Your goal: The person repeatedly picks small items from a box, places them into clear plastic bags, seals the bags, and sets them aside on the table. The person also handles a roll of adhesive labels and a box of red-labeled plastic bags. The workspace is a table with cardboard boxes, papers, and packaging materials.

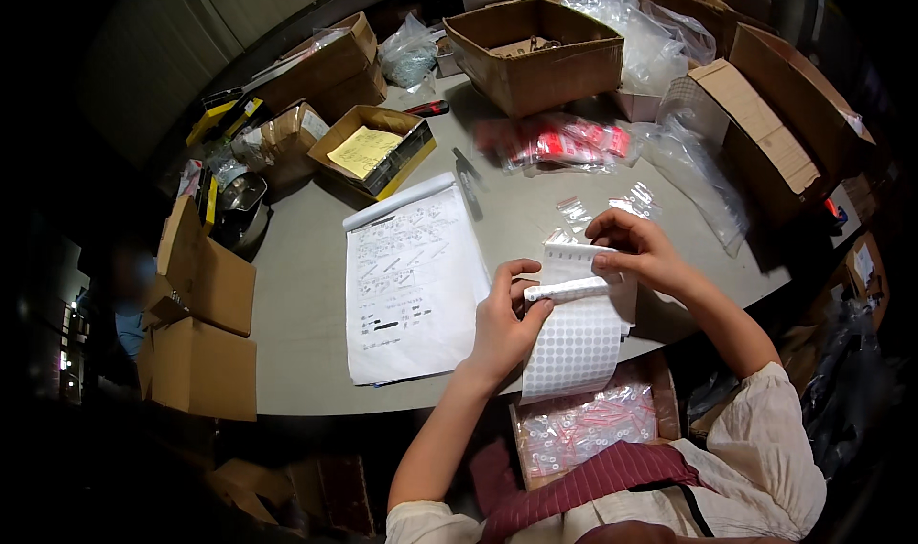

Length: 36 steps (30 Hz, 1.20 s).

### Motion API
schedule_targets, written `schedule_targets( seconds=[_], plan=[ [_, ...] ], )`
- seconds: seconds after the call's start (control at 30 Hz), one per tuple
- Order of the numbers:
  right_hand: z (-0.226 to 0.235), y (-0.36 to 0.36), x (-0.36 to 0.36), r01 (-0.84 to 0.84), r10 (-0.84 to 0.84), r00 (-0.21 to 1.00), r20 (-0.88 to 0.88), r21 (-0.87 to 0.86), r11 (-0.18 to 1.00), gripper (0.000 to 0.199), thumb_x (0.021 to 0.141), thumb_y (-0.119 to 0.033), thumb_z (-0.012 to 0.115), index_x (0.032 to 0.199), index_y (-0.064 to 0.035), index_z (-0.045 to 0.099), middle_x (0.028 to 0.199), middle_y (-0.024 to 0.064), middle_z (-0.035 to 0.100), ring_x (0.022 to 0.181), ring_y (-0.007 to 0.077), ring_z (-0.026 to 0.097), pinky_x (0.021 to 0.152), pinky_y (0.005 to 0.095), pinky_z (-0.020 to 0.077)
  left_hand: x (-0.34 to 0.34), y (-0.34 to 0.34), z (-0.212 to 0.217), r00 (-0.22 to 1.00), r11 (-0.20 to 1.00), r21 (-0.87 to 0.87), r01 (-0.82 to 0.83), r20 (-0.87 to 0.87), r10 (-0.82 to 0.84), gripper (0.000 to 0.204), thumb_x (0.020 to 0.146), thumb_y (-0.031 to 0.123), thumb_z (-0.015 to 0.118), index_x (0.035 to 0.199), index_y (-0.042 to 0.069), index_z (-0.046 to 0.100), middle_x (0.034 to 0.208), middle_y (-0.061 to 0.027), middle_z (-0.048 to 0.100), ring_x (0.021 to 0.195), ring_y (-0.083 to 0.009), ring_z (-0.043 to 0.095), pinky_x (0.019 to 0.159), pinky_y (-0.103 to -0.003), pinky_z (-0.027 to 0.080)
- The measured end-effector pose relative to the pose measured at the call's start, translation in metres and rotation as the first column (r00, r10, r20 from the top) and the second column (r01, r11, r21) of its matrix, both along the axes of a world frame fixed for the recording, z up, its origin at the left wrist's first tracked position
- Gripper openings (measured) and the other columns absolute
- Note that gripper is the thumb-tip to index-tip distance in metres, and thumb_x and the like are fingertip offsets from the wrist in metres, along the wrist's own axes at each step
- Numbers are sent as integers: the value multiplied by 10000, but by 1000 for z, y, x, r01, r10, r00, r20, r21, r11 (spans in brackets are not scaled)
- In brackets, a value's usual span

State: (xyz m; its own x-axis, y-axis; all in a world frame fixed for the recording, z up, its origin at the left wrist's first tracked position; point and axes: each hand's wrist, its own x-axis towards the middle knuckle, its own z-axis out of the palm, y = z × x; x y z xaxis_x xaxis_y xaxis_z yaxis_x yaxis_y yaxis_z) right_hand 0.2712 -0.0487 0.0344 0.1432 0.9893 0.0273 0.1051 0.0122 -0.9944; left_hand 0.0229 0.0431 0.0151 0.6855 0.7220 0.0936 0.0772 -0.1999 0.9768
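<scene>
Pinched between thumb and fingers of the left hand (502, 324), a long sheet of small round white stickers (577, 338) hangs over the near edge of the grey table (296, 295), folded at the top so its lower length drapes toward a low box of small clear bags with red contents (583, 427) on the lap at 6 o'clock. That fold likely keeps a fresh row of dots within reach. At 9 o'clock of the hand lies a printed paper list (411, 281), flat and turned to face the person, probably for reading while working. The right hand (636, 250), at 1 o'clock of the left, closes its fingertips narrowly on the sheet's upper edge, seemingly steadying it or lifting a dot; I cannot tell which. Beyond it, at 12 o'clock, lie loose small zip bags (612, 207) and a pile of red-filled packets (564, 144), with open cardboard boxes (531, 52) ringing the far side.
</scene>
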Motion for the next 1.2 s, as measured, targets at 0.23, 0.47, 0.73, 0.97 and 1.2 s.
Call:
schedule_targets(
  seconds=[0.23,0.47,0.73,0.97,1.2],
  plan=[
    [-1,-18,22,183,-191,981,29,181,966,373,909,-106,757,1233,1,606,1146,59,656,1090,142,629,958,303,510,-2,15,-3,975,983,-174,-55,204,91,459,907,-46,637,1341,18,506,1108,-79,676,898,-90,619,775,-231,505],
    [0,-60,54,284,-274,958,-87,120,951,296,895,-84,756,1159,-12,645,1061,31,688,992,107,640,898,269,508,-25,70,34,829,837,-6,-547,138,542,451,925,-53,609,1356,-29,479,1179,-132,672,1055,-192,643,953,-321,509],
    [17,-84,-2,131,-113,986,-119,152,980,215,930,-73,733,1127,-1,680,1024,12,686,950,86,648,874,262,513,9,-7,41,994,992,119,50,96,-62,717,862,31,767,1490,-7,423,1427,-163,514,1319,-255,513,1065,-389,468],
    [27,-91,-17,-43,-78,934,348,328,944,394,900,-189,797,1218,-22,638,1069,54,673,978,138,644,864,299,513,15,-52,39,982,968,-207,144,148,-115,386,929,21,737,1278,-13,577,1049,-75,696,900,-109,668,792,-249,549],
    [13,-109,-13,-12,-8,988,156,123,992,357,907,-132,800,1196,-3,637,1088,62,672,974,129,657,828,282,524,14,-63,34,991,971,-230,69,129,-40,118,920,42,778,927,-24,680,850,-60,721,746,-71,618,644,-233,470]
  ],
)
